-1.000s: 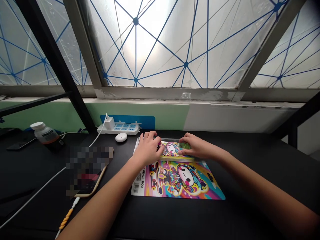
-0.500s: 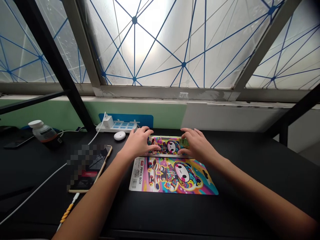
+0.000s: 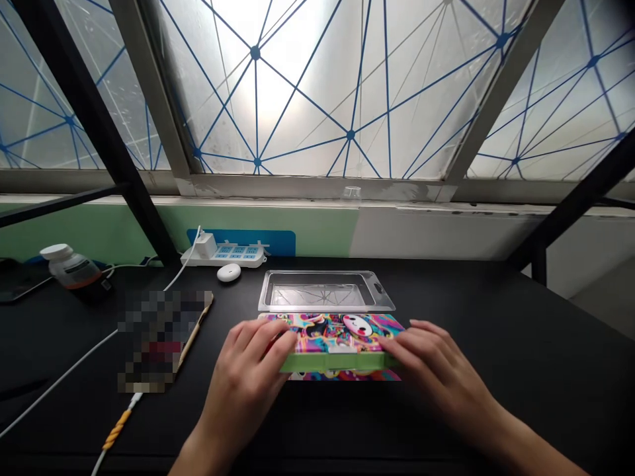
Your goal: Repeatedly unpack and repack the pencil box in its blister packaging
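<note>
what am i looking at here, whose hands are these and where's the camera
There is no machine here: a person works with bare hands, and the one picture comes from a camera worn on their head, looking forward and down. So the left hand and right hand are the wearer's own. Between them they hold a colourful box by its ends, its green edge toward the camera. It sits over a black desk below a window. Just behind the box lies an empty clear plastic tray. To the left are a blurred-out phone with a cable, a white oval case, a power strip and a bottle.
</note>
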Demonstrator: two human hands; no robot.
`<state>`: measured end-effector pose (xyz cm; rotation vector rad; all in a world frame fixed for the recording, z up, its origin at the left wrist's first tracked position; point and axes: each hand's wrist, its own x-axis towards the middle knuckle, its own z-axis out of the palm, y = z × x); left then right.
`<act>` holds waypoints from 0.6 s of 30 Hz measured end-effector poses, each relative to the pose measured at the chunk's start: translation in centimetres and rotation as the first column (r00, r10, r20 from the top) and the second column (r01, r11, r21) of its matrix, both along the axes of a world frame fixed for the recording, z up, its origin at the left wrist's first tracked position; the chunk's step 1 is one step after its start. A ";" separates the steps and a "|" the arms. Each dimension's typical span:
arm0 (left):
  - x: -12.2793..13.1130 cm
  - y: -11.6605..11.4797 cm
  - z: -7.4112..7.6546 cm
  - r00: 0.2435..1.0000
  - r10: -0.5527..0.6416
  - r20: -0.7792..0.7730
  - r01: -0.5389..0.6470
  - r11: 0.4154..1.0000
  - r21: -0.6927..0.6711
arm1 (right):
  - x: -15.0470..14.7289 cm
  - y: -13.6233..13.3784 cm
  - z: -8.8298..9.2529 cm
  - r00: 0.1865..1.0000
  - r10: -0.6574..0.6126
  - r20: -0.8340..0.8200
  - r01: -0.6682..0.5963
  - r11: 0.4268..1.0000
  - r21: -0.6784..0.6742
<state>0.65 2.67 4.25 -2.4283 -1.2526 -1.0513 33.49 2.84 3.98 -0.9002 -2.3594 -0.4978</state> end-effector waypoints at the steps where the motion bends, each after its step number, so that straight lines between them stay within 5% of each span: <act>1: -0.3 -0.3 -1.1 1.000 0.023 0.016 -0.022 0.999 -0.050 | 0.0 -0.4 -0.7 1.000 0.024 0.007 -0.024 1.000 -0.007; 4: -1.0 -0.3 -3.3 0.995 0.090 0.052 -0.073 0.959 -0.272 | -0.5 -0.6 -2.0 0.998 0.061 0.003 -0.061 0.996 -0.058; 8: -1.6 -0.2 -3.8 0.982 0.161 0.096 -0.088 0.848 -0.523 | -0.5 -0.4 -2.3 1.000 0.026 -0.018 -0.029 0.970 -0.241; 13: -1.8 -0.4 -3.6 0.970 0.182 0.164 -0.045 0.790 -0.611 | 0.4 -0.3 -1.6 0.996 -0.072 -0.052 0.037 0.872 -0.489; 18: -1.6 -0.2 -4.0 0.959 0.207 0.195 -0.039 0.776 -0.630 | 0.6 1.1 1.1 0.960 -0.189 -0.208 -0.003 0.732 -0.681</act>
